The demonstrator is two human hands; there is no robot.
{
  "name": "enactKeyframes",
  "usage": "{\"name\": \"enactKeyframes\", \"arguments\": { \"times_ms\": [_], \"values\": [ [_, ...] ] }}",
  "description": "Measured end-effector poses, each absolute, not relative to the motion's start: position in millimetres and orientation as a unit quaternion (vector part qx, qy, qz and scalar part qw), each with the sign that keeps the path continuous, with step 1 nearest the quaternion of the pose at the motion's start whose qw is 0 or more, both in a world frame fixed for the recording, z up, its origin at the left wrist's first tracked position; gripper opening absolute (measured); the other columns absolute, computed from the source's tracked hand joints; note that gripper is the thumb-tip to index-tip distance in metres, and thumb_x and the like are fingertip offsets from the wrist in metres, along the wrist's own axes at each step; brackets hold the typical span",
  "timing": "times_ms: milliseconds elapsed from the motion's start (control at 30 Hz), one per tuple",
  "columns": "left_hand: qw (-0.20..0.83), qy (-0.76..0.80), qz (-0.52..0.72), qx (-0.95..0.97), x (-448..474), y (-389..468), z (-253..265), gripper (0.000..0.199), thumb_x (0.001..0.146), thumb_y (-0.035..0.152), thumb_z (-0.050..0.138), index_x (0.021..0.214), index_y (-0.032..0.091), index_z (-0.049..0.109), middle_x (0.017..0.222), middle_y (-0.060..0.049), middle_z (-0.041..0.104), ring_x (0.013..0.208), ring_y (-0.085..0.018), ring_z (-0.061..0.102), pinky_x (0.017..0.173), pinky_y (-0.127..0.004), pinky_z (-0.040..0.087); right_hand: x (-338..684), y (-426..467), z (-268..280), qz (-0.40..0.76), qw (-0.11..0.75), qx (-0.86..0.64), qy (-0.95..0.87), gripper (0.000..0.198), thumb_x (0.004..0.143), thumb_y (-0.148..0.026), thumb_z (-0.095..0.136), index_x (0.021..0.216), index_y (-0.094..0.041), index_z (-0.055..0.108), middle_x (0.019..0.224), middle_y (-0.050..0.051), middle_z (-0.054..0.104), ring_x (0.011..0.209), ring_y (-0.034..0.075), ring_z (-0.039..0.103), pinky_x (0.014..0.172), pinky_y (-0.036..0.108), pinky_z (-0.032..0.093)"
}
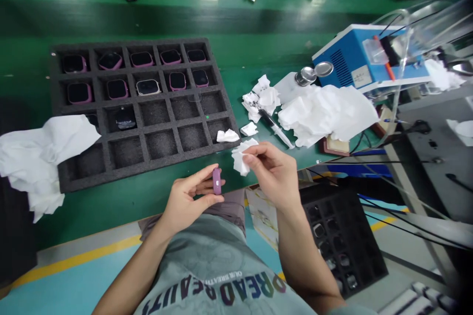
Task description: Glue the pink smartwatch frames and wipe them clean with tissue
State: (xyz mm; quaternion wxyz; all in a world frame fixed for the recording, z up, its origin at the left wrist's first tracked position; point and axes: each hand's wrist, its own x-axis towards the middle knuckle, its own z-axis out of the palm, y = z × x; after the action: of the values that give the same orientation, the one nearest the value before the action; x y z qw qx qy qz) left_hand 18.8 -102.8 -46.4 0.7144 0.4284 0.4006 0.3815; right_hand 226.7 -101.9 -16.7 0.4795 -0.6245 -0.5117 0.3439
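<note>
Head view: L hand [188, 199] pinches pink watch case [217, 180] edge-on just off the desk [258, 44] near edge; R hand [271, 170] pinches white wipe [241, 157] beside it. Foam tray [55, 108] w/ 11 cases behind. Case probably light, rigid, scratch-prone: grip by side edges.

You have eleven watch cases [142, 59] in the foam tray [55, 108], one more between your fingers, and two trays altogether.
</note>
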Motion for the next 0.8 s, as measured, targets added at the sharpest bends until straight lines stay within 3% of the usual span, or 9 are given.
{"name": "enactKeyframes", "arguments": {
  "times_ms": [133,267,400,600,800],
  "values": [
    [0.706,0.414,0.380,0.430,20,-102,-48,0.062,0.069,0.019,0.091,0.128,0.020,0.074,0.117,-0.011,0.080,0.098,-0.029,0.080,0.089,-0.040,0.067,222,-124,-8,0.419,0.434,-0.590,-0.536,0.023,0.088,-0.025,0.074,0.110,-0.022,0.067,0.090,0.003,0.074,0.076,0.017,0.068,0.069,0.029,0.056],
    [0.688,0.407,0.384,0.462,21,-102,-51,0.057,0.072,0.018,0.089,0.127,0.022,0.075,0.112,-0.009,0.082,0.093,-0.026,0.080,0.087,-0.038,0.067,201,-120,-8,0.366,0.390,-0.540,-0.649,0.008,0.094,-0.019,0.065,0.095,-0.023,0.072,0.090,0.004,0.073,0.081,0.017,0.068,0.074,0.030,0.055],
    [0.685,0.408,0.393,0.459,20,-103,-51,0.056,0.070,0.018,0.091,0.124,0.022,0.076,0.119,-0.010,0.080,0.103,-0.029,0.079,0.093,-0.041,0.066,202,-97,-15,0.302,0.400,-0.602,-0.621,0.015,0.095,-0.017,0.059,0.088,-0.021,0.071,0.087,0.005,0.070,0.079,0.017,0.065,0.073,0.030,0.053],
    [0.709,0.408,0.394,0.420,19,-101,-52,0.059,0.072,0.019,0.090,0.128,0.023,0.073,0.129,-0.012,0.076,0.111,-0.028,0.076,0.099,-0.041,0.062,207,-102,-21,0.429,0.446,-0.573,-0.538,0.008,0.093,-0.025,0.063,0.090,-0.020,0.068,0.086,0.002,0.068,0.076,0.015,0.064,0.069,0.027,0.051],
    [0.710,0.404,0.429,0.386,22,-98,-48,0.051,0.070,0.021,0.091,0.120,0.022,0.077,0.115,-0.011,0.081,0.102,-0.026,0.079,0.091,-0.036,0.065,197,-108,-21,0.458,0.440,-0.534,-0.558,0.008,0.095,-0.026,0.063,0.091,-0.021,0.069,0.090,0.003,0.069,0.084,0.016,0.064,0.077,0.029,0.051]
  ]
}}
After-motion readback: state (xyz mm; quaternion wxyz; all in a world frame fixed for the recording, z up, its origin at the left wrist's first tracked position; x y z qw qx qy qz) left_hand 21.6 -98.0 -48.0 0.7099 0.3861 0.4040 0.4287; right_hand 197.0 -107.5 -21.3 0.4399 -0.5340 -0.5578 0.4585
